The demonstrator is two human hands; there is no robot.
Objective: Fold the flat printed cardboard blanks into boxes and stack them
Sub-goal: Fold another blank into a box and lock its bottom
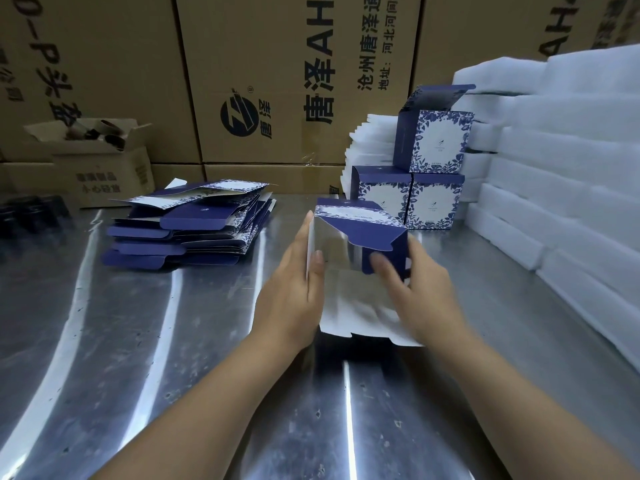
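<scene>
A half-formed blue and white printed box (360,233) lies on its side on the steel table (173,341), its open silver-lined end toward me and a white flap spread out in front. My left hand (298,289) presses flat with straight fingers against the box's left wall. My right hand (419,289) grips the right wall, thumb inside on a blue flap, fingers outside. A pile of flat blanks (187,226) sits to the left. Three folded boxes (419,174) stand behind, one with its lid open stacked on two.
White foam sheets (568,174) are piled along the right side and behind the folded boxes. Large brown shipping cartons (277,81) form a wall at the back. A small open carton (100,161) holding tape rolls stands at the back left, with dark objects beside it.
</scene>
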